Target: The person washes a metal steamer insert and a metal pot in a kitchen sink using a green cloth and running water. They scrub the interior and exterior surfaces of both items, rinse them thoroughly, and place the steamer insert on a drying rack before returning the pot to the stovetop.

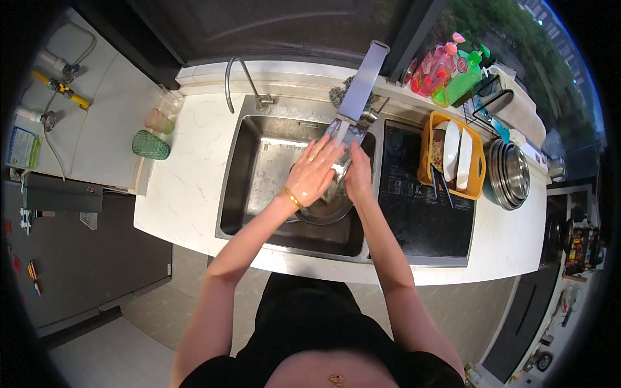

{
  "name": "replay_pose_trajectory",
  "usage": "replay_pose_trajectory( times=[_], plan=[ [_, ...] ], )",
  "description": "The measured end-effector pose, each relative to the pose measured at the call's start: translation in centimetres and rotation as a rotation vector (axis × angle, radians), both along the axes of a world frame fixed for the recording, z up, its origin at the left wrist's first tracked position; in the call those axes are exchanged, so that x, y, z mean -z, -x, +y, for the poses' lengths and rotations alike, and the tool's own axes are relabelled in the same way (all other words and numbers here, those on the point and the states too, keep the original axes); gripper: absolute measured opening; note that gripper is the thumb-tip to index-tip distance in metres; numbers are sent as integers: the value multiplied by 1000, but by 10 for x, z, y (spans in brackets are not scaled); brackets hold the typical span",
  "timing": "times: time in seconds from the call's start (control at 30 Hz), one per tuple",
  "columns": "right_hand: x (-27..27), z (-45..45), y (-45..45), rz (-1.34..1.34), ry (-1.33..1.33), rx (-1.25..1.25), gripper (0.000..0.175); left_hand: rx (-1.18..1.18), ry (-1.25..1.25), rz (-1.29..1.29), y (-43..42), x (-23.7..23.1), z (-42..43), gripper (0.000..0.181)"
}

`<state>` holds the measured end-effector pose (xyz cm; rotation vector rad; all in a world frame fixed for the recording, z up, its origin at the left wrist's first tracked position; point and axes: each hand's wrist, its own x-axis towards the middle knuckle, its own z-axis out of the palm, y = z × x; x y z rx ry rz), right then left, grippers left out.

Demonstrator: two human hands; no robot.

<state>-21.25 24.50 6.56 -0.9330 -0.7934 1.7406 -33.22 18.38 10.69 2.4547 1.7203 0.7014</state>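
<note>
My left hand [313, 169], wet and wearing a gold ring and bangle, reaches over the stainless steel sink [252, 160] with its fingers stretched out. Opposite it, my right hand [358, 174] is turned on edge, its fingertips near the base of the faucet's spout. Between them is something clear and shiny; I cannot tell whether it is water or an object. Above the hands slants the broad grey-blue faucet spout [361, 82]. A round, dark-looking pan or bowl [327, 213] sits in the sink below, partly hidden by my hands.
A slim gooseneck tap [235, 72] rises behind the sink. On the right are a black cooktop [412, 228], a yellow basket [478, 191] of dishes and stacked steel bowls [516, 172]. Pump bottles [456, 82] line the ledge. Green glass tumbler [151, 144] lies left.
</note>
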Motion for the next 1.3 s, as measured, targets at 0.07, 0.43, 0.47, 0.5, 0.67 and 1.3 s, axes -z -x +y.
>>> replay_pose_trajectory(
  times=[0.07, 0.43, 0.47, 0.5, 0.67, 1.3],
  plan=[
    [-11, -9, 4, -44, -53, -21, 36, 29, -83, -35, 0, -4, 22, 45],
    [-9, -24, -9, -25, 123, -109, 47, -38, 595, -182, -19, 27, 103, 35],
    [-7, -22, -6, -3, 123, -84, 48, -13, 450, -163, -17, 31, 98, 35],
    [-4, -17, -5, 16, 125, -56, 49, 0, 338, -120, -19, 29, 91, 35],
    [-6, -5, 2, 235, 207, -41, 51, -27, 13, -34, -23, 10, 13, 43],
    [3, -65, -54, -44, 318, 113, 38, -563, 779, -2166, 32, 153, -15, 65]
  ],
)
